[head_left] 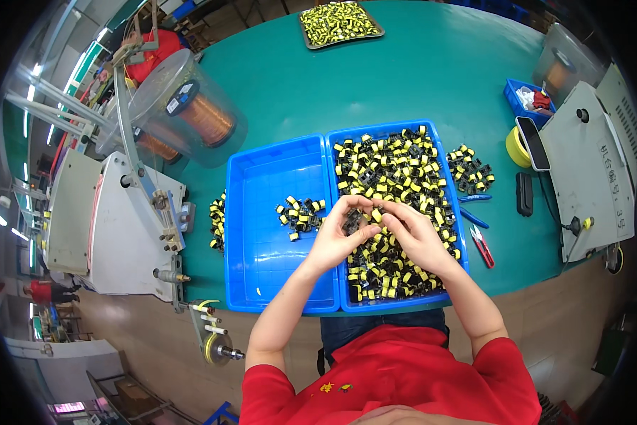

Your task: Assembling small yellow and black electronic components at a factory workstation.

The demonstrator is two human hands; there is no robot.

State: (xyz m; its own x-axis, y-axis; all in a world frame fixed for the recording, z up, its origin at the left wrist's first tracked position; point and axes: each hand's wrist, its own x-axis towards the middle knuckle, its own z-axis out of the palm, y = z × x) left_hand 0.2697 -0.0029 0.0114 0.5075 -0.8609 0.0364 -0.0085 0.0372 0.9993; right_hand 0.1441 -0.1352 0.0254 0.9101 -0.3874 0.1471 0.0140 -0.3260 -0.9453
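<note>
Both hands are close together above the right blue tray point(440, 157), which is heaped with small black coil bobbins point(386, 170) wrapped in yellow tape. My left hand point(341, 237) is curled, with dark bobbins point(352, 222) partly visible between its thumb and fingers. A yellow-taped bobbin point(377, 214) sits at the fingertips of my right hand point(416, 237), pinched by thumb and forefinger. The left blue tray point(262, 265) touches the right one and carries a small cluster of the same bobbins point(301, 216). My fingers partly hide what they hold.
Blue-handled pliers point(474, 217) and red-handled snips point(482, 248) lie right of the trays, near loose bobbins point(470, 170). Winding machines point(138, 227) flank the green table point(276, 85), with copper wire spools point(204, 117) at left. A metal tray point(342, 44) of yellow parts stands at the back.
</note>
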